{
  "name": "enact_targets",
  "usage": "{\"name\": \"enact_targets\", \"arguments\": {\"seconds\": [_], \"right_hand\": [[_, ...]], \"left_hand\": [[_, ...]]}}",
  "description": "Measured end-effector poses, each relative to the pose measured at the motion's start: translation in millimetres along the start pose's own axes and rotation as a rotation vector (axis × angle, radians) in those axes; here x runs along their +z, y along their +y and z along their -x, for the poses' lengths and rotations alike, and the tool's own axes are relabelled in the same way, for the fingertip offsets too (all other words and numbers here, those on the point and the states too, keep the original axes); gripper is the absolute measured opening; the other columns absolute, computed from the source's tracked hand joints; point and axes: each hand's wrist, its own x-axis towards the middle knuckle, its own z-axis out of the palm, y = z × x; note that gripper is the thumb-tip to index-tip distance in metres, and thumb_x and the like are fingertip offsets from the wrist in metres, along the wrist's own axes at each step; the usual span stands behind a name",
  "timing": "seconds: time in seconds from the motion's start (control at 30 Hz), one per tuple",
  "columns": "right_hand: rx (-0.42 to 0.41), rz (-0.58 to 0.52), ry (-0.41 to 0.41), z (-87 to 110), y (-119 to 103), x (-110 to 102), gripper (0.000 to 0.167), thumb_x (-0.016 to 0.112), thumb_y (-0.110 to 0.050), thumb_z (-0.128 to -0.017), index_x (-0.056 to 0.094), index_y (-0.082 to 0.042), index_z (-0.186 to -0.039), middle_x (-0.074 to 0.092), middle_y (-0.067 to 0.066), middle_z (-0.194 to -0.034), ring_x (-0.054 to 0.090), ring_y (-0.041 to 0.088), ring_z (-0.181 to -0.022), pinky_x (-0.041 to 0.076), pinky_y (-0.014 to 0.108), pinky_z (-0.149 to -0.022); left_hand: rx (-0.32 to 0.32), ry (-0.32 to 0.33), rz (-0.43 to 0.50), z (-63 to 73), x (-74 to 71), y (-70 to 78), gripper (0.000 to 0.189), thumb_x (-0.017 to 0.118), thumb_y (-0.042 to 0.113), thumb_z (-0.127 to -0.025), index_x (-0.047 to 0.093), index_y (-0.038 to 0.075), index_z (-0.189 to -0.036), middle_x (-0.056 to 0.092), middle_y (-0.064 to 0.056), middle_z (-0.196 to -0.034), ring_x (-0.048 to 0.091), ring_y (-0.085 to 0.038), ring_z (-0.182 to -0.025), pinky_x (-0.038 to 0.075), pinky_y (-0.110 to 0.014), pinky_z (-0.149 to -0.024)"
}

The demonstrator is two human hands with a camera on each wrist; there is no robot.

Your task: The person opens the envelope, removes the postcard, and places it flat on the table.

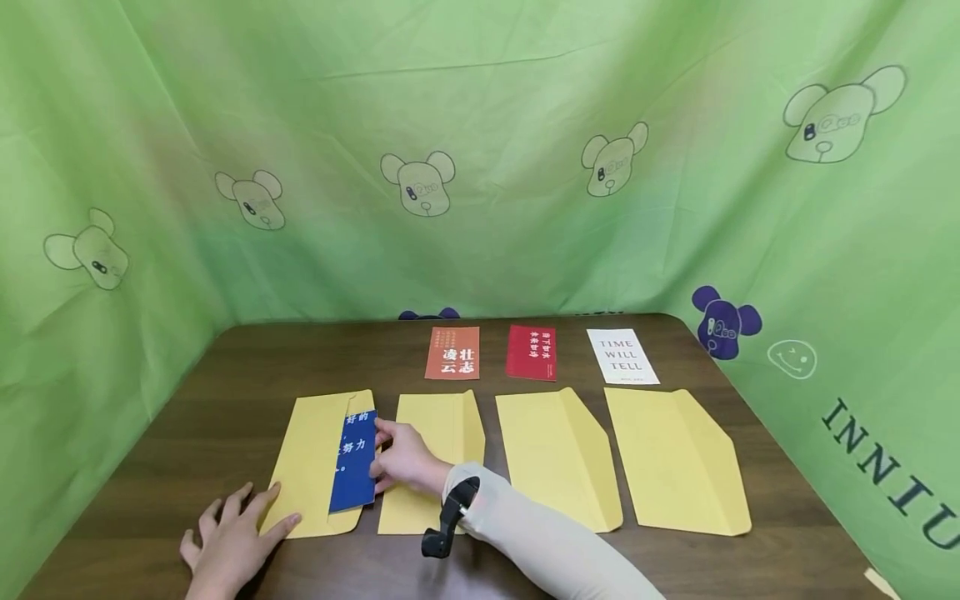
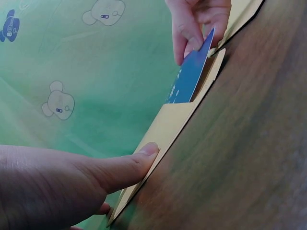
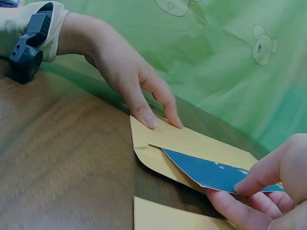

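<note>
A blue card with white characters (image 1: 352, 467) lies partly inside the leftmost yellow envelope (image 1: 303, 450), its outer part sticking out over the flap side. My right hand (image 1: 408, 458) pinches the card's outer edge between thumb and fingers. In the left wrist view the card (image 2: 191, 76) tilts up out of the envelope's opening. My left hand (image 1: 236, 533) rests at the envelope's lower left, fingers spread. Its thumb presses on the envelope (image 2: 163, 120), as the left wrist view shows. The card's inner end is hidden in the envelope.
Three more yellow envelopes with flaps to the right stand in a row: one (image 1: 427, 417) under my right hand, then a second (image 1: 540, 450) and a third (image 1: 667, 450). Behind them lie an orange card (image 1: 453, 354), a red card (image 1: 532, 352) and a white card (image 1: 622, 357).
</note>
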Motion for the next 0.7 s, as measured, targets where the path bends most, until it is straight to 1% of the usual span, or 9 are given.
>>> {"name": "enact_targets", "arguments": {"seconds": [0.27,0.37,0.5,0.7], "right_hand": [[0.018,-0.015,0.019,-3.6,-6,-14,0.090,0.058,0.030,-0.069,0.034,0.004,-0.152,0.046,0.010,-0.104,0.051,0.018,-0.050,0.056,0.035,-0.048],[0.006,0.003,0.027,-4.6,-8,-21,0.088,0.058,0.029,-0.069,0.036,0.004,-0.151,0.048,0.011,-0.104,0.054,0.017,-0.054,0.056,0.035,-0.048],[-0.016,0.070,0.046,-6.1,-12,-33,0.086,0.059,0.027,-0.067,0.041,0.004,-0.148,0.053,0.012,-0.102,0.058,0.017,-0.058,0.057,0.036,-0.050],[-0.056,0.204,0.053,-12.9,-25,-57,0.084,0.060,0.024,-0.066,0.043,0.004,-0.147,0.055,0.012,-0.102,0.055,0.015,-0.049,0.057,0.036,-0.049]], "left_hand": [[0.005,0.010,-0.005,0.0,-3.4,-1.6,0.091,0.054,0.073,-0.087,0.042,0.008,-0.150,0.020,-0.029,-0.154,0.004,-0.061,-0.134,-0.001,-0.080,-0.093],[0.007,0.013,-0.003,0.7,-2.6,-1.2,0.091,0.054,0.073,-0.087,0.042,0.008,-0.150,0.020,-0.029,-0.154,0.004,-0.061,-0.134,-0.001,-0.080,-0.094],[0.005,0.010,0.001,2.4,-1.5,-1.5,0.091,0.055,0.072,-0.087,0.042,0.008,-0.150,0.020,-0.029,-0.154,0.003,-0.061,-0.135,-0.002,-0.080,-0.094],[0.012,0.018,0.003,3.9,0.3,-1.9,0.090,0.056,0.072,-0.087,0.044,0.008,-0.149,0.021,-0.029,-0.154,0.005,-0.061,-0.135,-0.001,-0.080,-0.094]]}}
